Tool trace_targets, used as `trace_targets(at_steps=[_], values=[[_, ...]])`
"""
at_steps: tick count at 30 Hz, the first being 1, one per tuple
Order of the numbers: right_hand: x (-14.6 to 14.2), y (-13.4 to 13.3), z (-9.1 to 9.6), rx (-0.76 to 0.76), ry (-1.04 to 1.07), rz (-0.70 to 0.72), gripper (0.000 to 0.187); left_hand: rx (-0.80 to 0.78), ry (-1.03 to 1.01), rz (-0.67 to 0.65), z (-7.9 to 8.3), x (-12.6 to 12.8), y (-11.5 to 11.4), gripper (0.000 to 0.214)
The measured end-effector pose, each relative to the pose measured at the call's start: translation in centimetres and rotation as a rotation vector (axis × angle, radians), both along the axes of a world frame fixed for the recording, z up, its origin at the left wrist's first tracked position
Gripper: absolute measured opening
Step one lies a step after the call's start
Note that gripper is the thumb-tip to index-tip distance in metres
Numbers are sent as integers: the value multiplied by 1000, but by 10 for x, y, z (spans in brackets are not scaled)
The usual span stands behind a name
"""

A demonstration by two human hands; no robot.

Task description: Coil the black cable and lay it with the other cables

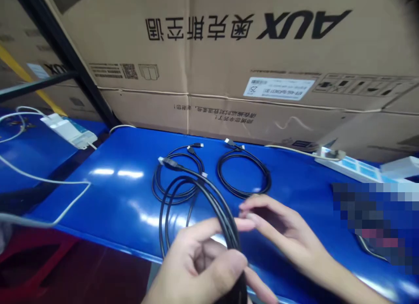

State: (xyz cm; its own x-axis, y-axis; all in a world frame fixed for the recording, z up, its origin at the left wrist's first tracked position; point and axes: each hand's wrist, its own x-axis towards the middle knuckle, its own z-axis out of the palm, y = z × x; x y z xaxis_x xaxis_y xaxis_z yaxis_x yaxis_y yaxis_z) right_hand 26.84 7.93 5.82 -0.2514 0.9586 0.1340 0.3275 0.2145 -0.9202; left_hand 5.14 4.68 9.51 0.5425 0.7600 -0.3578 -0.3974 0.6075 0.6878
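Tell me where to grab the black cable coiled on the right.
Pinch the coil's near edge from above with the right hand, the closer one. The loop lies flat on the blue table, so the bundled strands lift together there, away from the plug at the far side.

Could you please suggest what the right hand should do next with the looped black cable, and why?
Probably the open right hand should close on the looped black cable, because its fingers sit right beside the loop while only the left hand grips it.
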Motion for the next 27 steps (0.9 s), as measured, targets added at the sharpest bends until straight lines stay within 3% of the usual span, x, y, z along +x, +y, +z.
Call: trace_targets(at_steps=[2,4,7,10,14,18,21,27], values=[[12,-12,7,173,12,46,9,51,33,-46,-15,14,7,60],[22,-19,9,299,-8,133,14,79,65,-60,-33,29,13,59],[34,-17,3,376,-87,198,20,101,125,-73,-56,46,19,60],[45,-7,-9,432,-140,232,20,109,171,-71,-68,55,19,63],[60,6,-26,462,-161,300,12,76,199,-55,-74,58,17,56],[66,6,-36,340,-71,310,15,81,216,-80,-75,58,16,51],[66,2,-37,235,8,308,14,102,264,-76,-73,59,17,50],[65,0,-36,231,10,290,11,120,323,-70,-69,63,19,47]])
